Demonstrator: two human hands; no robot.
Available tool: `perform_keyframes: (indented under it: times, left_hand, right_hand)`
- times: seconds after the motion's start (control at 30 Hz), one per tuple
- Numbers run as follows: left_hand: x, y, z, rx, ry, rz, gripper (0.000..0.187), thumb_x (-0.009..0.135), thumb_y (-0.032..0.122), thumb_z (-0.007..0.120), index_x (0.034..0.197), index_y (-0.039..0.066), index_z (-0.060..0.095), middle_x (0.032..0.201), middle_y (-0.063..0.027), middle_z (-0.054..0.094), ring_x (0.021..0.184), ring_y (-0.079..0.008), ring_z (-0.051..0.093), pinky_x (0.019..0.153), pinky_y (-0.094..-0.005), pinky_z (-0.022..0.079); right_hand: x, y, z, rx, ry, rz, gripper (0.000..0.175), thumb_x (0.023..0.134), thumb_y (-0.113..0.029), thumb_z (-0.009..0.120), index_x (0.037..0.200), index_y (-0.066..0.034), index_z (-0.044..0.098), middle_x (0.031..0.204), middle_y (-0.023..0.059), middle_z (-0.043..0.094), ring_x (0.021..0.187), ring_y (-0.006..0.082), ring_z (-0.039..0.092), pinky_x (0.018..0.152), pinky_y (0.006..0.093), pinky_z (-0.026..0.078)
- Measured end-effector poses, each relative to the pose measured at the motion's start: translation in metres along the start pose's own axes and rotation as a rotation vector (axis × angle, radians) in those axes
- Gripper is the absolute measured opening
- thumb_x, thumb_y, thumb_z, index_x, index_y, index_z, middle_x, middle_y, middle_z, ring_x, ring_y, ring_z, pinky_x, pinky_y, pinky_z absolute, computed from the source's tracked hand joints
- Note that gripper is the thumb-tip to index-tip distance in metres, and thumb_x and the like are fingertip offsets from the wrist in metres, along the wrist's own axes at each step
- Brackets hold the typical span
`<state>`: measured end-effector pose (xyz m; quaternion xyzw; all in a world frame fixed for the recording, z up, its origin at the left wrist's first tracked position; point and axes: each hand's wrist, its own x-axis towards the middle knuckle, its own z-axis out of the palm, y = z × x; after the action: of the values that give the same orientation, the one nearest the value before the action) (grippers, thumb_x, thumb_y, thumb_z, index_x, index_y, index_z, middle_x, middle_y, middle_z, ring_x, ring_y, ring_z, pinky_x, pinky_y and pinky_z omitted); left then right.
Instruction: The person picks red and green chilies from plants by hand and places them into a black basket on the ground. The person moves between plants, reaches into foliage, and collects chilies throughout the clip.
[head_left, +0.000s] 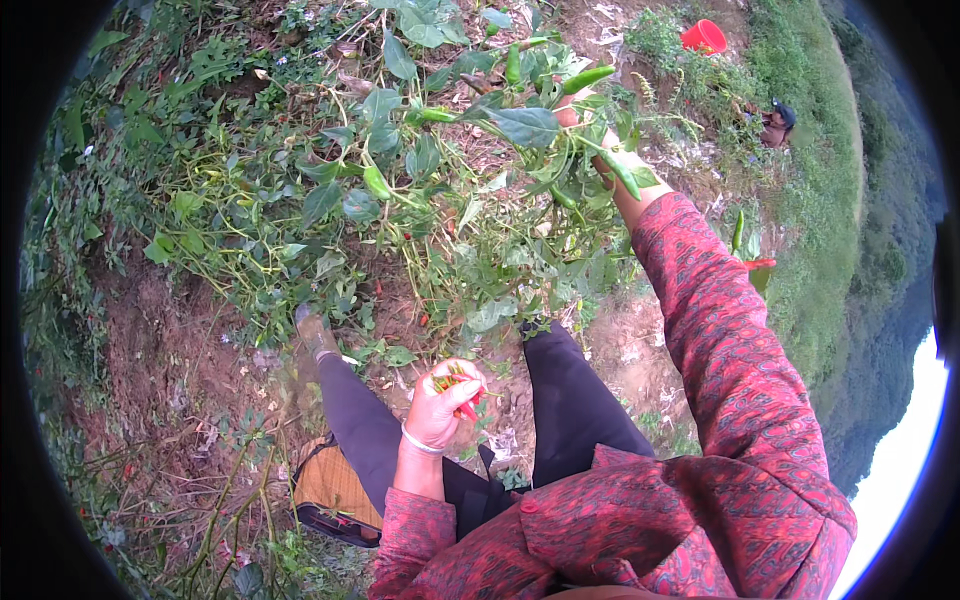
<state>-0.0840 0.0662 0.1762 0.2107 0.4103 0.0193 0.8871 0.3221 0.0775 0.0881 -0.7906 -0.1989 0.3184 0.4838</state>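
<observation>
My left hand (448, 401) is closed around a small bunch of red chili peppers (469, 409), their green stems sticking out past the fingers. It is held low in front of my legs. Reaching out to the far side, my right hand (574, 111) is among the leaves of a chili plant (525, 126). Foliage hides most of its fingers, so I cannot see whether it grips anything. Around it hang green chili peppers, one (589, 79) above the hand and another (624, 177) across the wrist. A further green pepper (376, 182) hangs to the left.
By my left leg is a brown woven basket (337, 484) with a dark rim. Dry bare stems (244, 487) stand near it. A red bucket (703, 37) is at the upper right, and another person (778, 124) in a dark cap is farther off among the plants.
</observation>
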Motion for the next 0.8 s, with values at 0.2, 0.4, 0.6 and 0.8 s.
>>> perform_keyframes:
  times: [0.2,0.4,0.6,0.8]
  left_hand:
    - [0.002,-0.002,-0.002,-0.001,0.010,-0.003,0.022,0.076,0.014,0.067,0.088,0.000,0.054,0.079,-0.0109,0.059,0.068,-0.0149,0.055,0.060,-0.0244,0.044]
    - [0.002,-0.001,-0.002,-0.045,-0.001,-0.010,0.018,0.075,0.008,0.067,0.088,0.000,0.057,0.080,-0.0097,0.061,0.071,-0.0159,0.057,0.065,-0.0258,0.046]
    - [0.003,-0.002,-0.001,-0.076,0.000,-0.019,0.017,0.075,0.007,0.067,0.087,0.000,0.058,0.081,-0.0096,0.061,0.073,-0.0161,0.058,0.068,-0.0264,0.046]
    - [0.003,0.000,0.000,-0.060,-0.001,-0.043,0.018,0.074,0.008,0.068,0.087,0.001,0.057,0.081,-0.0097,0.061,0.071,-0.0155,0.058,0.067,-0.0259,0.046]
  right_hand:
    - [0.002,0.011,0.005,-0.036,0.130,0.024,0.018,0.081,-0.014,0.060,0.095,-0.0021,0.063,0.080,0.0058,0.063,0.066,0.0151,0.059,0.058,0.0290,0.047]
    - [-0.014,0.046,-0.017,0.698,0.047,0.186,0.018,0.086,-0.023,0.055,0.091,-0.0071,0.050,0.078,0.0066,0.058,0.056,0.0152,0.056,0.049,0.0249,0.046]
    - [-0.029,0.005,-0.011,0.923,0.140,0.369,0.017,0.087,-0.017,0.054,0.099,-0.0059,0.053,0.084,0.0101,0.058,0.062,0.0176,0.058,0.051,0.0294,0.052]
    - [-0.031,-0.012,-0.014,0.962,0.207,0.470,0.020,0.088,-0.012,0.051,0.104,-0.0002,0.046,0.099,0.0220,0.054,0.070,0.0281,0.060,0.049,0.0308,0.053]
